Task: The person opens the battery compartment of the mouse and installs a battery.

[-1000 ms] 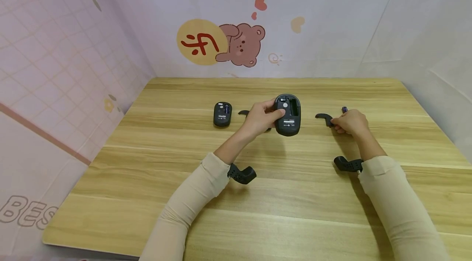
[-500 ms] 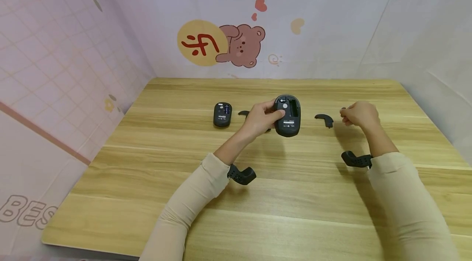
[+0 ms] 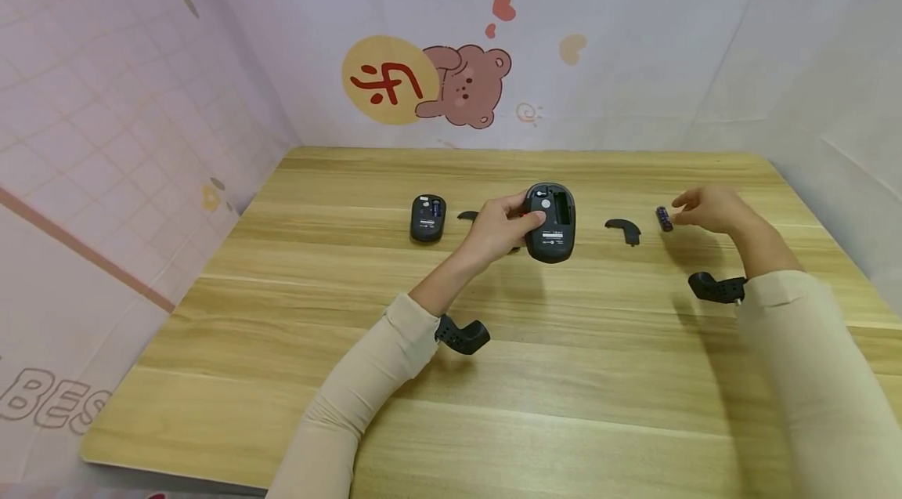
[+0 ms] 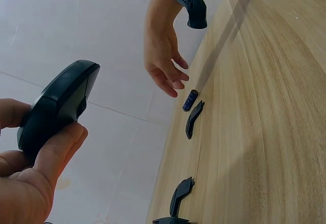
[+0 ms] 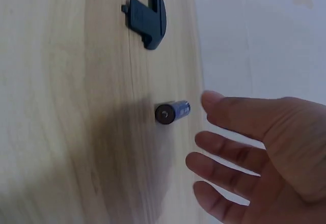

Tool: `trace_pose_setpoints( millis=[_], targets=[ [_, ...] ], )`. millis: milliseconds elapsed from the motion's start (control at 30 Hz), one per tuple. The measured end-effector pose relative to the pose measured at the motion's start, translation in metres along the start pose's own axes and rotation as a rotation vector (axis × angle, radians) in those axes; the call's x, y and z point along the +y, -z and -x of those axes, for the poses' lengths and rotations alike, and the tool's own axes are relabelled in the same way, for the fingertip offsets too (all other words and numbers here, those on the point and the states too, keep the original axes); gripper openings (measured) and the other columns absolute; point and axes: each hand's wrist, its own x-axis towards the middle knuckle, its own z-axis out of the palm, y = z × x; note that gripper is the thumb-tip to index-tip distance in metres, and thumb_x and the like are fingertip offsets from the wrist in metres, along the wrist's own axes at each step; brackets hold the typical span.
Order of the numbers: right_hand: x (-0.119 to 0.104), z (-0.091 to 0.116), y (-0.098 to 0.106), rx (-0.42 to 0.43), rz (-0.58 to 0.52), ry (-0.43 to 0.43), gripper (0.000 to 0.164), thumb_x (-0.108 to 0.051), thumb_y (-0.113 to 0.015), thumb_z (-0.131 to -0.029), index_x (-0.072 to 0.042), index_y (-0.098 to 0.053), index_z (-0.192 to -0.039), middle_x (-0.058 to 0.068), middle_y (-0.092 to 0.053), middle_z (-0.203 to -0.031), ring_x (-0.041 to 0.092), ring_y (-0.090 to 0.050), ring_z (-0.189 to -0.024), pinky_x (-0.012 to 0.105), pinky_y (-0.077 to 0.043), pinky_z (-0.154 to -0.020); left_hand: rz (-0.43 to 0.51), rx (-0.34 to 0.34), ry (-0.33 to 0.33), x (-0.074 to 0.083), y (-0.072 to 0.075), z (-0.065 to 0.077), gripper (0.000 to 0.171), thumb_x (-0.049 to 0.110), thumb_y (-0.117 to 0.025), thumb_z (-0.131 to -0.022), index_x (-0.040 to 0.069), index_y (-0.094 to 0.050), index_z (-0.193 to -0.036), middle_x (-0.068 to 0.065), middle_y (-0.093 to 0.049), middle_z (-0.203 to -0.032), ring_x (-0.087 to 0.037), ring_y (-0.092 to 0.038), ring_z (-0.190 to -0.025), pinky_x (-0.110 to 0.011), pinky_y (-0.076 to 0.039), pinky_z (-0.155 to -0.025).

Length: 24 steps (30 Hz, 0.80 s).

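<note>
My left hand [image 3: 502,231] grips a black computer mouse [image 3: 553,242], thumb on its underside, which faces the head camera with its battery slot uncovered and vacant. In the left wrist view the held mouse [image 4: 53,112] is seen from the side, above the table. My right hand [image 3: 715,209] hovers over the table at the right, fingers spread and loosely bent, holding nothing. Just beyond its fingertips lies a dark blue battery [image 3: 664,218], apart from the hand in the right wrist view. Left of the battery rests a black curved battery cover [image 3: 624,231].
A second mouse [image 3: 427,218] lies underside up at the left, a battery showing in its slot. Another black cover [image 3: 467,215] is partly hidden behind my left hand. The wooden table [image 3: 564,389] meets a printed wall cloth [image 3: 634,76] at the back.
My right hand has let go of the battery cover, which stays on the table. It has moved right past the battery, and its fingers have spread. My left hand still holds the mouse.
</note>
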Motion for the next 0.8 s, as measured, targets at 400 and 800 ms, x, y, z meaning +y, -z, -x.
trace_pose_setpoints(
  millis=[400,800],
  targets=[
    [0.011,-0.015,-0.011,-0.193,0.015,0.068,0.075,-0.011,-0.062,-0.089,0.016,-0.016,-0.142,0.044,-0.017,-0.139,0.061,-0.018,-0.124,0.071,-0.026,-0.096,0.011,0.005,0.009,0.002,0.0,-0.001,0.047,0.006,-0.058,-0.094,0.005,-0.047,-0.139,-0.018,-0.062,-0.113,-0.023,-0.068,-0.087,-0.028,-0.058,-0.069],
    [0.011,-0.021,-0.018,-0.125,0.183,0.087,0.062,-0.01,-0.059,-0.09,0.016,-0.029,-0.138,0.045,-0.029,-0.132,0.061,-0.033,-0.115,0.069,-0.033,-0.093,0.03,-0.009,0.021,0.003,0.0,-0.002,0.046,0.005,-0.057,-0.094,0.004,-0.047,-0.139,-0.019,-0.06,-0.113,-0.026,-0.067,-0.092,-0.028,-0.058,-0.073]
  ],
)
